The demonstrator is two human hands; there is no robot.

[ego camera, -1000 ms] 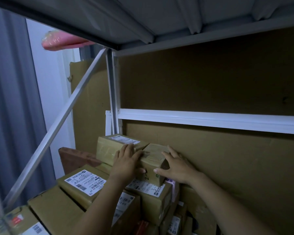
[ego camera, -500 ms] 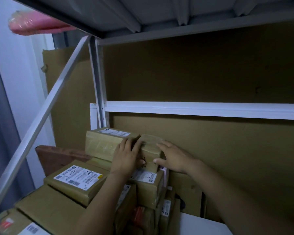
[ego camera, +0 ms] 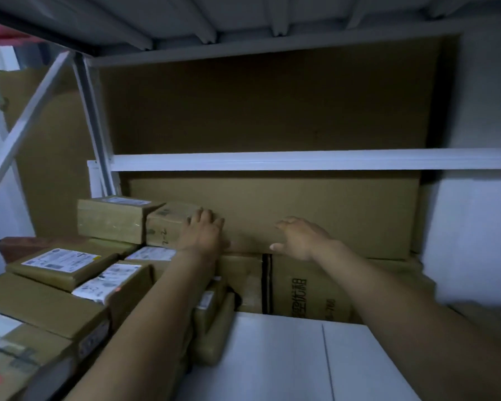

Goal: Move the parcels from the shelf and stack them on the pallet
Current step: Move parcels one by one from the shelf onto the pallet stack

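Observation:
A small brown parcel (ego camera: 164, 227) with handwriting on its front sits on top of a pile of parcels at the back left of the shelf. My left hand (ego camera: 203, 237) lies over its right end, fingers curled onto the top edge. My right hand (ego camera: 301, 238) hovers to the right of it, fingers spread, holding nothing, in front of a big cardboard sheet (ego camera: 330, 209). A larger taped parcel (ego camera: 110, 219) stands touching the small one's left side. Several labelled parcels (ego camera: 61, 266) lie lower left. The pallet is not in view.
The white shelf board (ego camera: 272, 357) shows bare at the lower right. A printed flat carton (ego camera: 310, 287) leans against the back. A white crossbar (ego camera: 301, 160) runs across the rear, a diagonal brace (ego camera: 26, 123) crosses the left, and the upper shelf hangs close overhead.
My right hand has come off the small parcel and moved right, opening. My left hand has slid over to the parcel's right end. The view has swung to the right.

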